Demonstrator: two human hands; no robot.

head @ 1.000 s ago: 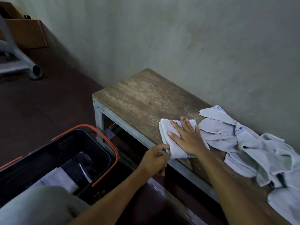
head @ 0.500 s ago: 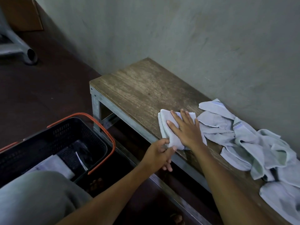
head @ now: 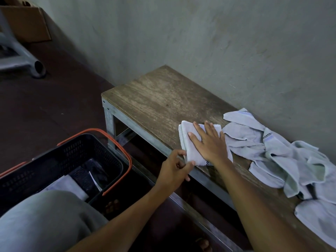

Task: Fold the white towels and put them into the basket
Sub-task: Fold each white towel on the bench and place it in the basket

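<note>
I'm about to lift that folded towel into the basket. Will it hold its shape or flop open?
Probably floppy: the folded towel is soft cloth, like the crumpled pile beside it. Its layers may open once the flat right hand lifts. Likely light; the left hand pinches only its corner.

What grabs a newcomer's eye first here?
The right hand presses flat on a folded white towel at the wooden bench's front edge; the left hand pinches its near corner. Unfolded towels lie heaped to the right, and a black basket with orange handles stands lower left.
</note>
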